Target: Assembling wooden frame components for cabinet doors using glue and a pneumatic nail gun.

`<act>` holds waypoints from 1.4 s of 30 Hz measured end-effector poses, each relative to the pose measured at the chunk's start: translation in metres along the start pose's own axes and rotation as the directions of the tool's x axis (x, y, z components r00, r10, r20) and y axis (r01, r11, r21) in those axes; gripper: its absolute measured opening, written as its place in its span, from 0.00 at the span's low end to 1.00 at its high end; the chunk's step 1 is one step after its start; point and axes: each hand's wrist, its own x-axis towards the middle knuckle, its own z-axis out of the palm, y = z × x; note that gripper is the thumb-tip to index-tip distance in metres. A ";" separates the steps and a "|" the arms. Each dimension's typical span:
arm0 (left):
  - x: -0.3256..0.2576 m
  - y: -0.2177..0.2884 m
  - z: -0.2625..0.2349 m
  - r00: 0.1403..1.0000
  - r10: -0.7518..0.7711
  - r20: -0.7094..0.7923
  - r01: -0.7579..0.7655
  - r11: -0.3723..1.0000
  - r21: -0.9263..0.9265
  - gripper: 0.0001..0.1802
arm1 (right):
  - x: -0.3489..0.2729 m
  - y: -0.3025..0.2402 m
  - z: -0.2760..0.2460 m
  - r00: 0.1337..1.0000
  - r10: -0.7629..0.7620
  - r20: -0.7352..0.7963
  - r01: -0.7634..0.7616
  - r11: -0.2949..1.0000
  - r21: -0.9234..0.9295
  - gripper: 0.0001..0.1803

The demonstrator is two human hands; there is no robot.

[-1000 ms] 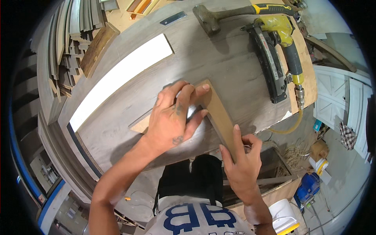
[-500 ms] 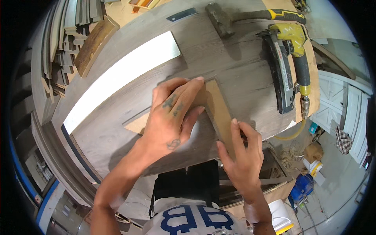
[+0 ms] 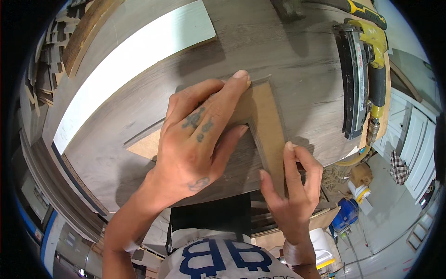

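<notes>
Two flat tan strips of frame moulding with grey edges meet at an angled corner on a grey wood-grain worktop (image 3: 251, 51). My left hand (image 3: 190, 144) is closed over the left strip (image 3: 144, 145), thumb on the inner side and fingers along the outer side close to the corner. Most of that strip is hidden under the hand; its pale cut end shows at the left. Lower down, my right hand (image 3: 297, 186) pinches the right strip (image 3: 269, 125) across its width near the front edge of the worktop.
A long white board (image 3: 139, 60) lies beyond my left hand. At the right rests a yellow and black nail gun (image 3: 355, 83) with a hose, below a hammer (image 3: 367, 13). Stacked wood offcuts (image 3: 44, 69) are at the far left. A blue container (image 3: 346, 213) stands on the floor.
The view has moved closer, so the nail gun, hammer and white board appear shifted outward and up. Both hands keep their grip on the strips, which still meet at the corner.
</notes>
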 end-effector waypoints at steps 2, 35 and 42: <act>-0.001 0.001 0.000 1.000 0.001 -0.004 -0.001 1.000 -0.002 0.41 | -0.001 0.000 -0.001 1.000 0.014 -0.008 -0.013 1.000 0.014 0.36; 0.014 0.051 0.048 0.912 -0.182 -0.368 0.261 0.949 0.177 0.40 | 0.102 0.090 -0.082 0.863 0.072 -0.501 -0.191 0.963 -0.189 0.34; 0.016 0.048 0.053 0.909 -0.224 -0.351 0.280 0.953 0.118 0.40 | 0.137 0.103 -0.106 0.962 0.184 -0.201 -0.216 0.965 -0.151 0.23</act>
